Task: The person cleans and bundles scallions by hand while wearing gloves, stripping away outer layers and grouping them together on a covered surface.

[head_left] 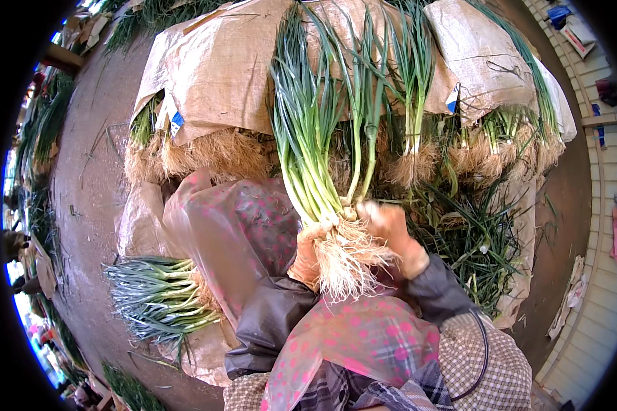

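Observation:
A thick bunch of spring onions [305, 157] lies over my lap, its long green leaves pointing away and its pale bushy roots [353, 260] hanging toward me. My left hand [306, 259] is wrapped round the bunch from the left, just above the roots; some fingers are hidden behind it. At the right side of the root end, my right hand [395, 236] has its fingers curled in a pinch at the base of a few separate stalks [363, 168]. Those fingertips are slightly blurred and partly covered. A clear plastic apron with pink dots [356, 335] covers my lap.
Beyond my knees, pale woven sacking [212, 75] covers a row of more spring onions with brown roots [219, 154]. A bundle of spring onions [158, 294] lies at the left on the sacking. Stripped leaves [483, 246] are heaped at the right. A tiled strip [589, 301] edges the floor.

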The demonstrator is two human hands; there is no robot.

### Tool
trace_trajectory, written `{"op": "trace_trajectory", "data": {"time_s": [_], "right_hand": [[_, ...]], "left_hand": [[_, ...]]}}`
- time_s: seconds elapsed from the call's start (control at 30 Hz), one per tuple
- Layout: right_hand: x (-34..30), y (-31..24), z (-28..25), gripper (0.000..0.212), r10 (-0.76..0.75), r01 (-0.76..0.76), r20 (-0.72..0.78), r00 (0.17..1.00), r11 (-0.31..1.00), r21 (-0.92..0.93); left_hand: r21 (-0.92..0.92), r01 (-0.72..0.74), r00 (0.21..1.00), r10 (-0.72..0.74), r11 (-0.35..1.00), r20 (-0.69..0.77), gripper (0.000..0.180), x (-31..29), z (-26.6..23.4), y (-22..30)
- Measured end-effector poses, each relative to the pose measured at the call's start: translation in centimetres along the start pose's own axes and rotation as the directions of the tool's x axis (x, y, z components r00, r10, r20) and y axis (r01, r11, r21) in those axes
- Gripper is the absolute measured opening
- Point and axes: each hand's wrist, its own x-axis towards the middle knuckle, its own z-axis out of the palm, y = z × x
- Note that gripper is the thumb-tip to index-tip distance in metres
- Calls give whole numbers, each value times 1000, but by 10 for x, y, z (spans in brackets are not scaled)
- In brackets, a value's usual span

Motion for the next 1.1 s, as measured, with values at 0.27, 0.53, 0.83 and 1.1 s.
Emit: {"op": "trace_trajectory", "data": {"time_s": [0.27,0.53,0.83,1.1], "right_hand": [[22,40,-48,43,382,-651,615,690,-46,758],[55,4,-14,24,261,-573,510,819,360,736],[28,28,-88,22,396,-663,553,733,236,710],[51,1,-14,22,201,-730,747,633,-165,663]], "left_hand": [[-104,-22,998,29,994,62,62,1,8,1],[-160,-66,982,92,985,166,60,7,-19,6],[-112,-116,979,133,987,153,65,2,0,7],[-183,-70,977,105,981,187,64,2,-14,9]]}}
